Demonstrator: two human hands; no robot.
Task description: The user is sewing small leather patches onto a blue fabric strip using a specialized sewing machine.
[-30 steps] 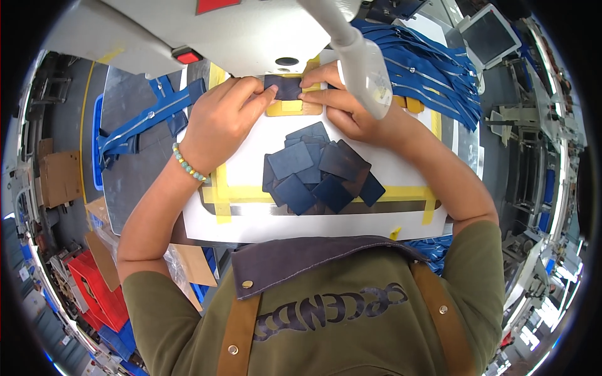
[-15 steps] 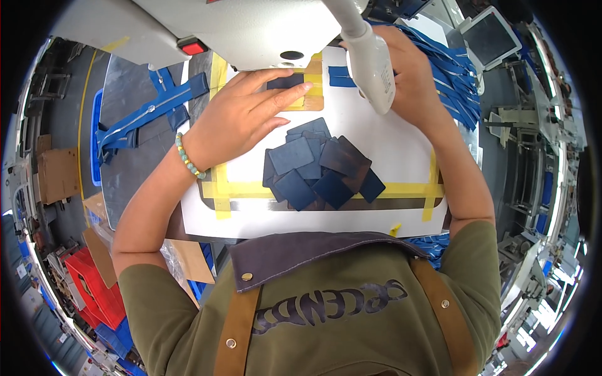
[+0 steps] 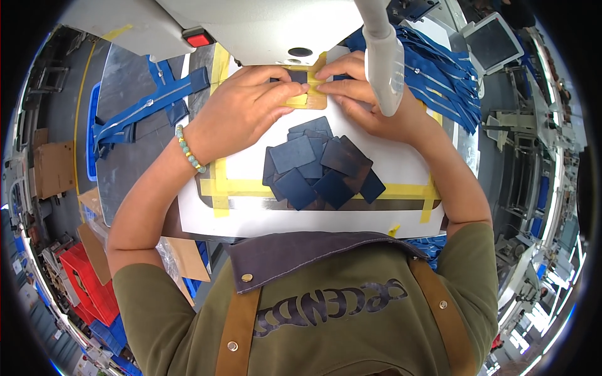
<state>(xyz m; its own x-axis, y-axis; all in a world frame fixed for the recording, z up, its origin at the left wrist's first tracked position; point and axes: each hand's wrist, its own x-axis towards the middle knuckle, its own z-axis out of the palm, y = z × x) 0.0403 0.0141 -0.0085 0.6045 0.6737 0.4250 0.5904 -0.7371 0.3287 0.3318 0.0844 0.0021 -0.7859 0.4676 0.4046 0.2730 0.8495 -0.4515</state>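
Both hands work at 12 o'clock on the white work surface [image 3: 251, 216], right under the head of the white sewing machine [image 3: 269, 25]. The left hand [image 3: 241, 109] lies flat with its fingers together and stretched forward, fingertips pressing down on a small dark blue fabric patch [image 3: 297, 76] that sits on a yellow template [image 3: 307, 100]. The right hand [image 3: 364, 100] meets it from 2 o'clock, its fingers also together and pinning the patch's right edge; a white tube [image 3: 384, 59] hides part of that hand, so I cannot tell how the thumb lies.

To do this step well, I judge that the patch should sit square on the template, with both sets of fingertips holding it taut and level (no wrinkle, no skew) and kept to the sides of the machine's needle zone.

A loose pile of about 10 more blue patches [image 3: 320, 166] waits at the centre of the surface, inside a frame of yellow tape [image 3: 219, 188]. Blue straps [image 3: 147, 106] lie at 10 o'clock, and a heap of blue strips [image 3: 439, 69] at 2 o'clock.
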